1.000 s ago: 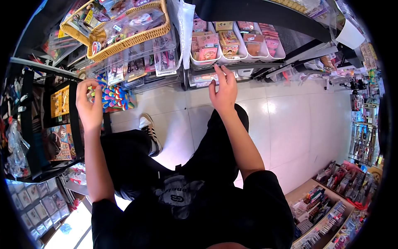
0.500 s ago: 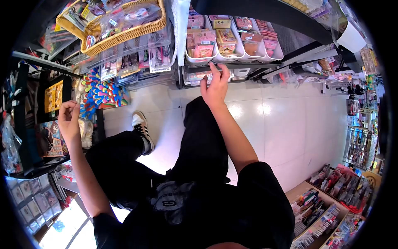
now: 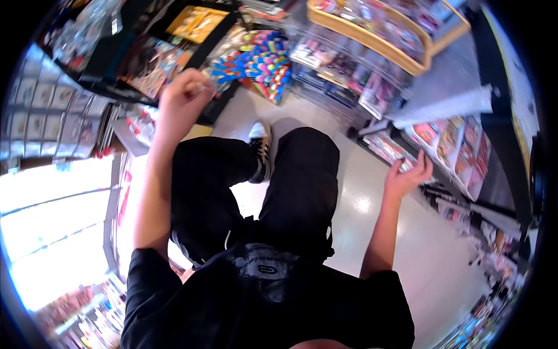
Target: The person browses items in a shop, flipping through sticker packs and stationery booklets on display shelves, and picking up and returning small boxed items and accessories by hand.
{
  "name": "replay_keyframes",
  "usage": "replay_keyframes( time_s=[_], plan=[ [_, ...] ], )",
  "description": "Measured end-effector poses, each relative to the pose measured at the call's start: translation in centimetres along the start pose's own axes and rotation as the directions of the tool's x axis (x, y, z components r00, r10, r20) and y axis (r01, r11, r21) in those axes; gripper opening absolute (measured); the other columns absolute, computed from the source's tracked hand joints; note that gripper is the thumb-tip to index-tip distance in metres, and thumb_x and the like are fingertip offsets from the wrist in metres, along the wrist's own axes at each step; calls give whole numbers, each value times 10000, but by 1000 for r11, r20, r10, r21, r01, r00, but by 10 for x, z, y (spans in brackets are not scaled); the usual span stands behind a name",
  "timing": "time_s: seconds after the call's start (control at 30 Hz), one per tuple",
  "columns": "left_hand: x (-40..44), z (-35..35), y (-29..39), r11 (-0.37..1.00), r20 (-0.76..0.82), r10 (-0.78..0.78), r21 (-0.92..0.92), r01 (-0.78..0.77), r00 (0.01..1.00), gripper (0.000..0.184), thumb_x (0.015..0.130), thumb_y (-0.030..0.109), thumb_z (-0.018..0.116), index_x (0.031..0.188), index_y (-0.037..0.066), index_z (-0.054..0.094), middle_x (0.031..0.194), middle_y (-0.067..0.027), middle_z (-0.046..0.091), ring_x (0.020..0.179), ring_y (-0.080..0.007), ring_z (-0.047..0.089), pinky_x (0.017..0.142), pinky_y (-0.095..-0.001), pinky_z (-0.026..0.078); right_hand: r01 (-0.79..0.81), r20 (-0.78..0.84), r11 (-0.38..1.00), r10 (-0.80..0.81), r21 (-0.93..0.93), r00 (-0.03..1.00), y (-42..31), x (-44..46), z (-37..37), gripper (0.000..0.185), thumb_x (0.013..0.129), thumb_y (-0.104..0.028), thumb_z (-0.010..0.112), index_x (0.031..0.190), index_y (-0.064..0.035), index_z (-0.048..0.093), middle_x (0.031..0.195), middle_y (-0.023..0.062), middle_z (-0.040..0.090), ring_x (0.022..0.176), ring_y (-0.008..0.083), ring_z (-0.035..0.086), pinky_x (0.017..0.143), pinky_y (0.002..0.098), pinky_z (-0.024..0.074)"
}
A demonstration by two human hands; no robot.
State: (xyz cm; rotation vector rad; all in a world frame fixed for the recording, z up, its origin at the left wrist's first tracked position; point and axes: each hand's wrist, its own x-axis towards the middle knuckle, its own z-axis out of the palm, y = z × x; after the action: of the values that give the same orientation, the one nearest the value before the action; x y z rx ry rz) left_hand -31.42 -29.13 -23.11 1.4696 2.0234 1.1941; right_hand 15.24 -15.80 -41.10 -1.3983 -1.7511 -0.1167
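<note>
Floor [image 3: 372, 232]: I have open, glossy tile between the hands, right side bounded by shelving [image 3: 401, 139].
Left hand [image 3: 183, 106]: curled nearly closed, contents I can't tell; multicoloured bundle [image 3: 256, 65] just beyond, knobbly.
Right hand [image 3: 411, 176]: fingers loosely parted, nothing visible between them; near white bins [image 3: 475, 191].
Packets [image 3: 449, 139]: writing too blurred.
Basket [image 3: 367, 36]: tan, woven.
</note>
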Motion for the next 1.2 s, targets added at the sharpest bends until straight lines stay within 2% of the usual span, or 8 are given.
replay_keyframes(
  time_s=[0.1,0.2,0.27,0.47,0.77,0.87,1.03,1.2],
  plan=[
    [6,-4,10,962,198,-206,220,162,958,118,864,134,705,907,49,635,611,14,515,577,-55,454,533,-266,353,66,19,993,-64,-95,998,14,-5,5,595,821,-64,711,1356,18,465,1354,230,349,1151,387,473,903,408,515],
    [10,14,-29,939,304,-85,342,-25,949,195,880,251,681,943,68,661,701,-95,633,662,-230,626,604,-371,462,46,-6,991,-47,-128,999,9,-3,12,628,807,-56,725,1361,33,443,1345,250,340,1053,367,481,813,392,509],
    [5,18,-37,898,364,-218,438,40,906,251,889,330,660,950,87,675,770,-120,674,758,-310,666,671,-422,499,55,-35,989,-61,-137,998,-4,1,12,643,796,-34,713,1369,28,428,1347,249,333,939,300,485,759,390,490],
    [-9,-5,-35,865,605,-378,500,35,701,398,883,486,609,959,107,705,909,-144,699,934,-337,665,814,-441,512,134,-59,966,-151,-223,987,-20,2,12,644,839,-114,698,1396,1,398,1355,230,339,953,284,459,754,373,484],
    [-9,-11,-50,877,613,-344,481,9,711,477,893,487,590,973,37,728,981,-169,715,967,-358,671,841,-461,518,169,-100,956,-197,-241,975,-39,1,3,537,927,-324,658,1292,36,497,1239,211,468,1137,357,476,976,476,416],
    [-9,-5,-52,862,602,-373,506,24,706,507,898,492,588,988,15,736,987,-179,718,967,-372,673,842,-469,521,203,-72,961,-193,190,979,-76,-17,16,436,936,-277,649,1205,44,527,1208,208,483,1110,370,505,990,470,401],
    [-5,3,-53,849,641,-423,527,34,640,456,909,469,575,1016,41,689,986,-173,697,981,-356,653,854,-449,495,223,138,964,-243,144,960,-109,-34,34,312,896,-120,658,1147,28,546,1180,203,499,1088,371,519,936,461,430],
    [0,10,-64,866,696,-392,500,-15,601,540,900,499,583,1024,-8,718,981,-218,706,962,-400,667,851,-461,518,-60,214,980,18,191,977,-55,-62,39,251,857,-87,662,1077,5,586,1063,203,566,1048,393,535,948,473,418]
  ],
)
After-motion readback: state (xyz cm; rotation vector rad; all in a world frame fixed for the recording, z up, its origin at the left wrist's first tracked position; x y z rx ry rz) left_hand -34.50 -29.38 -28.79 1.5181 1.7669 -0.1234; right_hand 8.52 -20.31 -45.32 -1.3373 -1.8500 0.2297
